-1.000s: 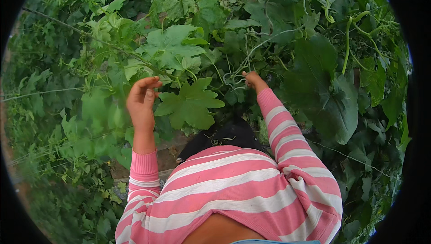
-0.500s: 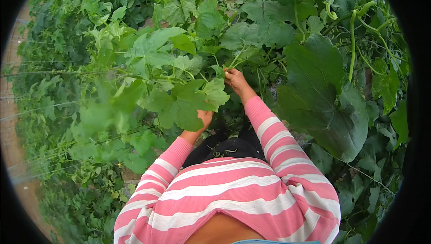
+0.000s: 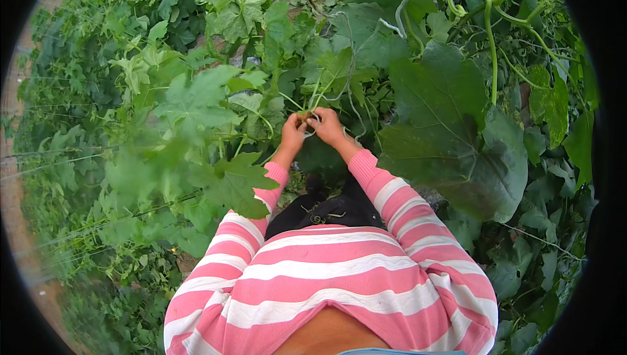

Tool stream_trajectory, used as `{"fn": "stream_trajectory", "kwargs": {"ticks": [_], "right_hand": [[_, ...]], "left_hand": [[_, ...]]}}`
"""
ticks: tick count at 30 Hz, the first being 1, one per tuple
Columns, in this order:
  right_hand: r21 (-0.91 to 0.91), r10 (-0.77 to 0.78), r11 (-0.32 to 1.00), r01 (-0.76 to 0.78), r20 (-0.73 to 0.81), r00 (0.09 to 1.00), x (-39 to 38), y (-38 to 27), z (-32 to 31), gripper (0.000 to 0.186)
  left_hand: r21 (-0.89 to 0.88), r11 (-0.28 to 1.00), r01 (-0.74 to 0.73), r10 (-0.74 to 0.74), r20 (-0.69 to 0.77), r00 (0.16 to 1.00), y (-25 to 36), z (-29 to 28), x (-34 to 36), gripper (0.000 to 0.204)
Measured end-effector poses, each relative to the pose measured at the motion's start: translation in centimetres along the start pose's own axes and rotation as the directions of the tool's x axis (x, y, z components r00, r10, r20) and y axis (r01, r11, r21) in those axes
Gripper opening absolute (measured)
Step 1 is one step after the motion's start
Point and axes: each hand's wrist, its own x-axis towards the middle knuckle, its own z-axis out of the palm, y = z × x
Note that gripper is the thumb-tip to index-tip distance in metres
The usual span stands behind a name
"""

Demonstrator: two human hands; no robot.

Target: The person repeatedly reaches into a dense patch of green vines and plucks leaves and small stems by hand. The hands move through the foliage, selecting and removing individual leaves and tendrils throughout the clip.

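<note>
Left hand (image 3: 292, 134) had moved up from behind foliage to meet right hand (image 3: 328, 128). Fingertips of both pinched a thin green vine stem (image 3: 315, 96) ahead of the body. Lobed green leaf (image 3: 238, 182) partly covered the left pink-and-white striped sleeve (image 3: 238, 229); broad dark-green leaf (image 3: 434, 103) stood right; slender grey string (image 3: 353, 48) hung beyond the hands.
</note>
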Motion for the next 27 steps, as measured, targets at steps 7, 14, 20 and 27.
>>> {"fn": "stream_trajectory", "kwargs": {"ticks": [7, 14, 20, 27], "right_hand": [[0.065, -0.115, 0.991, 0.117, -0.033, 0.993, 0.3, 3.4, 1.2, 0.014], [-0.194, -0.267, 0.948, 0.254, -0.047, 0.962, -1.0, 2.4, 1.2, 0.018], [-0.244, -0.233, 0.948, 0.205, -0.092, 0.968, -2.4, 0.4, -0.1, 0.024], [-0.257, -0.284, 0.942, 0.214, -0.277, 0.918, -2.4, 0.4, 0.0, 0.016]], "left_hand": [[0.019, 0.984, 0.175, -0.176, 0.174, 0.969, 0.1, 0.0, -0.8, 0.047], [-0.205, 0.973, 0.106, -0.094, 0.064, 0.993, -0.1, 0.7, -1.1, 0.036], [-0.428, 0.886, 0.180, -0.176, 0.048, 0.983, 2.3, 0.3, -1.2, 0.031], [-0.464, 0.857, 0.226, -0.243, 0.024, 0.970, 4.3, 0.5, -1.4, 0.033]]}}
